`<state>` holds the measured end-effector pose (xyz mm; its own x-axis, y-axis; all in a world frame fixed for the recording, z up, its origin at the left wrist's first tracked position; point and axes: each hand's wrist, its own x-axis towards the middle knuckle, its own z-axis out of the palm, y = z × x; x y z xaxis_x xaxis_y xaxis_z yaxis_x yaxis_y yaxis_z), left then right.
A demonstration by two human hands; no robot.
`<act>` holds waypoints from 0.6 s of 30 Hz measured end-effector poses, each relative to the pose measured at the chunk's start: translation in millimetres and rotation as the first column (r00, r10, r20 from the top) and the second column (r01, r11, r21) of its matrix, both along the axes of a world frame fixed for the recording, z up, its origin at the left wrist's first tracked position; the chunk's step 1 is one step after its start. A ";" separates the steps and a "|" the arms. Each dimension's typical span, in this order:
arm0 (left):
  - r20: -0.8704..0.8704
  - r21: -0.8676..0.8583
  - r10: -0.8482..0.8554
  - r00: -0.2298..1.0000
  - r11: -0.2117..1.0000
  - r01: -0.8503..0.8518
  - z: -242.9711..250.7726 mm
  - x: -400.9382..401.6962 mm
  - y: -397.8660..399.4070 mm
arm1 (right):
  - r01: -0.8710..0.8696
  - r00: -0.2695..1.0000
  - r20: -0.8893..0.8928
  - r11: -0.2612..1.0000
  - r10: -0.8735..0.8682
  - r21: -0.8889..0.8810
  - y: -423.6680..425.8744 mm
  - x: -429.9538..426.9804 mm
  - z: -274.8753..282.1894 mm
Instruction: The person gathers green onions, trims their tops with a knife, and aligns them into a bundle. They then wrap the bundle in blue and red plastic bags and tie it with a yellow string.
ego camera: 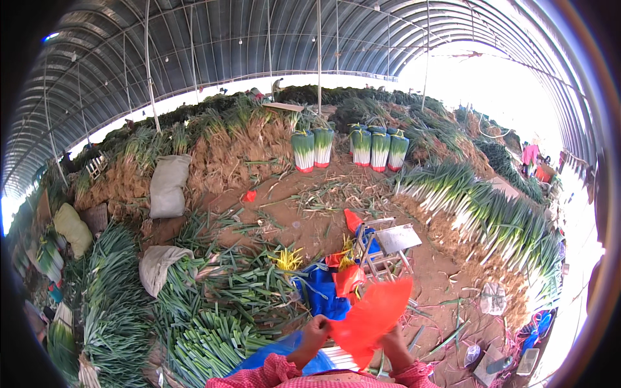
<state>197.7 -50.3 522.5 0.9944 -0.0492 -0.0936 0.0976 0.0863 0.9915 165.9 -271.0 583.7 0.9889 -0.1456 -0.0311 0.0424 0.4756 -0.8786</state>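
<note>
A thin red sheet (371, 315) is spread between my hands. My left hand (318, 332) pinches its left edge. My right hand (392, 339) is at its lower right part, partly behind the sheet. Below it lie white leek stalks (341, 358) on blue sheeting (271, 354). Just beyond my hands are a blue plastic sheet (322, 291), another red piece (348, 280) and a bundle of yellow ties (287, 259).
A metal-framed stool (398, 238) stands ahead on the soil. Green leeks (213, 339) are piled at left, and a long row of leeks (485, 218) lies at right. Wrapped leek bundles (380, 148) stand farther back. A white sack (170, 186) stands at left.
</note>
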 end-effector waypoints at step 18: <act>0.669 0.709 -0.386 0.635 0.587 -0.390 81.0 -27.8 -5.6 | 0.141 0.954 0.228 0.378 0.196 -0.915 50.7 -20.8 23.5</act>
